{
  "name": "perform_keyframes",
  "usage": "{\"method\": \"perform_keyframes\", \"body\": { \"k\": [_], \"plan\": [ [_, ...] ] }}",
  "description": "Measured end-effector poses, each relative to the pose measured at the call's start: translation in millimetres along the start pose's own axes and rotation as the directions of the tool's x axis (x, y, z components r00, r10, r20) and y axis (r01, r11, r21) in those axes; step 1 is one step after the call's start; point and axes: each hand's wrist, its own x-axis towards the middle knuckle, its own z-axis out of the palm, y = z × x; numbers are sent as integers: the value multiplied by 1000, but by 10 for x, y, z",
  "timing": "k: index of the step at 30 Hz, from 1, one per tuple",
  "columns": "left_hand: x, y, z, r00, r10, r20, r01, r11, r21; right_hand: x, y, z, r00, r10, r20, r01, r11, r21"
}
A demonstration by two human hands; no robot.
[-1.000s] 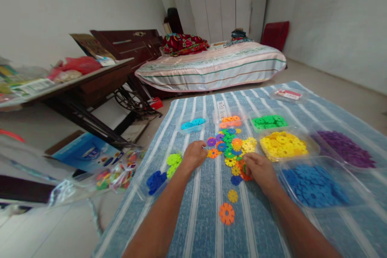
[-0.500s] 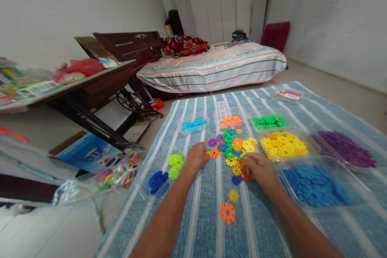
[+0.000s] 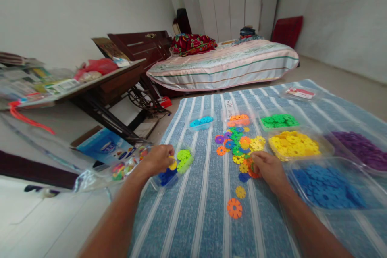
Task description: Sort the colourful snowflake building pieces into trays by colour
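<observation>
My left hand point(image 3: 157, 159) hovers over a clear tray point(image 3: 190, 150) that holds lime-green and dark blue discs, and its fingers pinch a small yellow disc point(image 3: 173, 165). My right hand point(image 3: 267, 167) rests at the near edge of a loose pile of mixed coloured discs point(image 3: 238, 145) on the blue striped cloth point(image 3: 205, 209), fingers curled on orange and red discs point(image 3: 252, 168). An orange disc point(image 3: 234, 208) and a small yellow disc point(image 3: 240, 192) lie alone in front of the pile.
Clear trays hold sorted discs: yellow point(image 3: 294, 144), green point(image 3: 279, 121), purple point(image 3: 361, 153), blue point(image 3: 328, 187), cyan point(image 3: 201, 121), orange point(image 3: 239, 119). A bag of toys point(image 3: 121, 168) and a blue box point(image 3: 104, 147) lie left. A dark table point(image 3: 99, 88) and a bed point(image 3: 223, 64) stand behind.
My left hand left the pile and moved left to the tray of lime and blue discs, carrying a yellow disc. The right hand stayed at the pile. The view shifted slightly.
</observation>
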Motion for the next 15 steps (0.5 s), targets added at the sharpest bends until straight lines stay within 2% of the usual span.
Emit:
{"method": "perform_keyframes", "body": {
  "k": [3, 5, 8, 12, 15],
  "plan": [
    [27, -124, 154, 985, -10, 174, -7, 995, 95, -5, -1, -7, 1000, -14, 0, 14, 1000, -6],
    [64, -166, 240, 982, -25, 187, -13, 980, 198, -6, 0, -10, 1000, -15, 2, 15, 1000, -9],
    [89, -181, 256, 991, -49, 121, 12, 956, 293, -6, 6, -12, 1000, -17, -4, 17, 1000, -14],
    [19, -76, 111, 996, -92, -11, 90, 925, 368, -9, 0, -9, 1000, -26, -9, 26, 999, -19],
    [-73, 119, 57, 998, -19, -64, 39, 945, 326, -17, -26, -5, 1000, -14, -7, 14, 1000, -7]
  ]
}}
